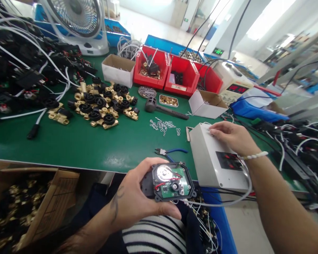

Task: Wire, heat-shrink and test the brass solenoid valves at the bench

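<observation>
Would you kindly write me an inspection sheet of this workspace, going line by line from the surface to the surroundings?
Surface: green table, no spill seen.
Work items: opened unit with its circuit board exposed; grey box at the table's near edge.
Clutter: pliers, hammer, loose clips and piled brass fittings.
Hands: left hand grips the unit; right hand has its fingertips at the grey box's upper face, exact contact unclear.
Cables: a pale cable loops from the unit up to the grey box; white cables lie tangled at the left.
Surroundings: fan and red bins behind; carton of parts below left.
</observation>
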`<state>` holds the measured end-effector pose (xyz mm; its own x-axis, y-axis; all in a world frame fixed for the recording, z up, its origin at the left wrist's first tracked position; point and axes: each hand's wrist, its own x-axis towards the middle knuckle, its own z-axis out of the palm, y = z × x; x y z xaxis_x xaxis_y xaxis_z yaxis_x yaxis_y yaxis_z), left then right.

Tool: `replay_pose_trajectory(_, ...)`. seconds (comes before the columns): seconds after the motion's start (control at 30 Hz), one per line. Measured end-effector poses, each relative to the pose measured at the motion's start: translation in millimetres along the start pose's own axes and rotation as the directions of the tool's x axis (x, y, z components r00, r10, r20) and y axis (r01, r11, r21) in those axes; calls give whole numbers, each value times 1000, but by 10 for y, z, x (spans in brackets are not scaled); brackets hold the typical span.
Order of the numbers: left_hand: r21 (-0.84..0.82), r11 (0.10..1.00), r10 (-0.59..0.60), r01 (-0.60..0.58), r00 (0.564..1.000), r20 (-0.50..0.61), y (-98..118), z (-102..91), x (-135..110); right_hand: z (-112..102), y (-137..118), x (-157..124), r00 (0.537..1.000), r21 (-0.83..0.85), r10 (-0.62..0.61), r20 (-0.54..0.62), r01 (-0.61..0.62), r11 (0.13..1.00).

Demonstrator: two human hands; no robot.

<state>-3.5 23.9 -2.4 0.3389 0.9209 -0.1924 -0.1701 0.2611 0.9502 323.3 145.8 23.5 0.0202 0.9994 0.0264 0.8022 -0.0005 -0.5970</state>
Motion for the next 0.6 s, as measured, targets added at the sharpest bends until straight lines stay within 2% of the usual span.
replay_pose_trajectory(0.3,-38,996,-78,77,997,-12,34,27,-64,29,-24,-42,998,14,-41,-53,42,999)
replay_pose_trajectory(0.6,2,1000,-14,15,1000,-22,94,5,-75,40,-21,-45,998,-14,-3,-66,2,1000)
